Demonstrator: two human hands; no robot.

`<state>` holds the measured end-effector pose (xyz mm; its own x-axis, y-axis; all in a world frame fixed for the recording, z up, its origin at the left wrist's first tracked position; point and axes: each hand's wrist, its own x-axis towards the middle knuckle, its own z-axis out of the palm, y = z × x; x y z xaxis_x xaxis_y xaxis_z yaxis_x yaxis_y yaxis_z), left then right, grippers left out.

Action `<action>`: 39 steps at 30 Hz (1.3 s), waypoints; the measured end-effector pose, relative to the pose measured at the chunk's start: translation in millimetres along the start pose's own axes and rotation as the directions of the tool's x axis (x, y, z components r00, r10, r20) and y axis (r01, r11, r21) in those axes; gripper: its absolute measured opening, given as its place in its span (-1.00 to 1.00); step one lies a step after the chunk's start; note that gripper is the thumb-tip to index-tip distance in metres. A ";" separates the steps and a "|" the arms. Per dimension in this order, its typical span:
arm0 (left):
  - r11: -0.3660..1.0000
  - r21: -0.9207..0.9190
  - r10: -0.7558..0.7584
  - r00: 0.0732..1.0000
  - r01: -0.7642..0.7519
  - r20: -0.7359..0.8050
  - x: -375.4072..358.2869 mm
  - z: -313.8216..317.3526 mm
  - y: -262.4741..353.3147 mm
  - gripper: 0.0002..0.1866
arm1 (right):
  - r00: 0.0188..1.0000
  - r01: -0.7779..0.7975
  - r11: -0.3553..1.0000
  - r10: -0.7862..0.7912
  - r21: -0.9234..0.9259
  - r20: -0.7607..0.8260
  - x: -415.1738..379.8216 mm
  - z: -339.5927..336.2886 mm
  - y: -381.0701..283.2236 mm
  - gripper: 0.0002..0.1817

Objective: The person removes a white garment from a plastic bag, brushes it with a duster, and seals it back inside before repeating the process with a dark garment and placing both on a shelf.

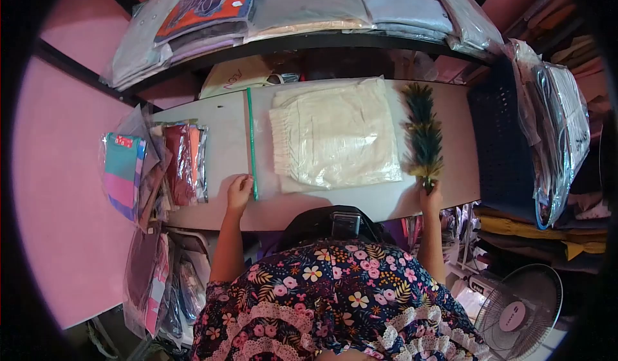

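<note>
Folded cream cloth trousers (338, 136) with a gathered waistband lie in clear plastic in the middle of the table. To their left, a long thin green stick (252, 136) runs from the back of the table toward the front. My left hand (239, 192) is closed with its fingertips at the stick's near end. On the right lies a dark green and yellow feathery duster (423, 129). The fingers of my right hand (430, 195) are closed around its near end.
Bagged folded clothes (122, 161) stand at the table's left side. A dark blue basket (502, 142) is at the right, with plastic-wrapped garments (557, 123) beside it. A shelf of packed clothes (309, 7) spans above. A fan (518, 313) stands low right.
</note>
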<state>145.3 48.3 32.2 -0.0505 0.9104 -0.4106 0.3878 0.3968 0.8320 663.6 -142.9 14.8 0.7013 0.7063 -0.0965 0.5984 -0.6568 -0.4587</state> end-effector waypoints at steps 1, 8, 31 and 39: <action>1.000 -0.003 -0.004 1.000 0.004 -0.005 0.5 -0.4 -1.9 -0.82 | 1.000 0.006 1.000 -0.006 -0.001 0.004 2.2 -3.5 -24.0 -0.58; 0.998 0.042 -0.037 0.999 0.036 0.014 4.3 -0.9 -3.9 -0.86 | 0.830 0.358 0.863 -0.469 0.357 0.302 -53.5 36.8 -113.4 -0.65; 0.998 -0.030 0.061 0.998 -0.062 -0.020 8.3 -25.1 -22.9 -0.84 | 0.828 0.396 0.864 -0.483 0.312 0.284 -46.7 22.2 -195.4 -0.68; 0.822 0.326 0.570 0.685 -0.467 -0.454 -23.5 -38.5 13.2 -0.64 | 0.400 0.746 0.571 -0.795 0.342 0.455 -47.0 0.7 -220.7 -0.70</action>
<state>116.2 36.7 67.2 -0.2312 0.9032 0.3616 0.6427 -0.1372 0.7537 498.3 -31.0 120.0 -0.3719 0.9251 -0.0759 0.7324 0.2422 -0.6363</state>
